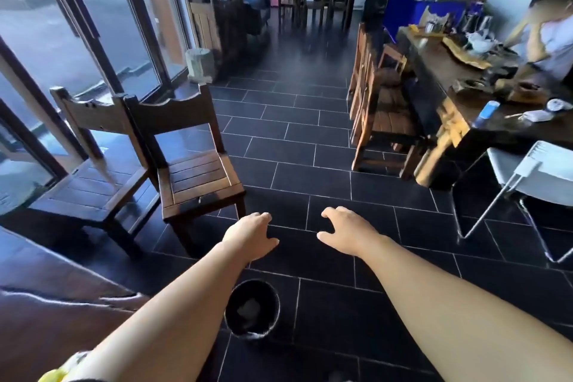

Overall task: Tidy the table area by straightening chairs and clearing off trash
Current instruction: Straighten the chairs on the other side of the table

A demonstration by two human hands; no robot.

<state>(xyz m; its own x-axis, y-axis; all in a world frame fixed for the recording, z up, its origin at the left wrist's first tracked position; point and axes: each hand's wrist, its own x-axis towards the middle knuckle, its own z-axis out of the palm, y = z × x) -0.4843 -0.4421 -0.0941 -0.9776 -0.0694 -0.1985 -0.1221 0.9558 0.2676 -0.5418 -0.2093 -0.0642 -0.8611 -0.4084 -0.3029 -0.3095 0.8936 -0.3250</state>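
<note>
Both my arms reach forward over the dark tiled floor. My left hand (251, 234) is open, fingers spread, just right of the front corner of a dark wooden chair (198, 177) and not touching it. My right hand (342, 231) is open too, holding nothing, a short way to the right. A second wooden chair (93, 183) stands left of the first, beside the glass wall. Below my left forearm a small black trash bin (251, 308) sits on the floor with a crumpled grey scrap inside.
A dark wooden table (465, 121) stands at right with tea ware, a blue bottle (487, 113) and a person seated behind it. Wooden chairs (381, 121) line its left side; a white folding chair (533, 177) stands nearer. A brown tabletop corner (55, 298) lies at lower left.
</note>
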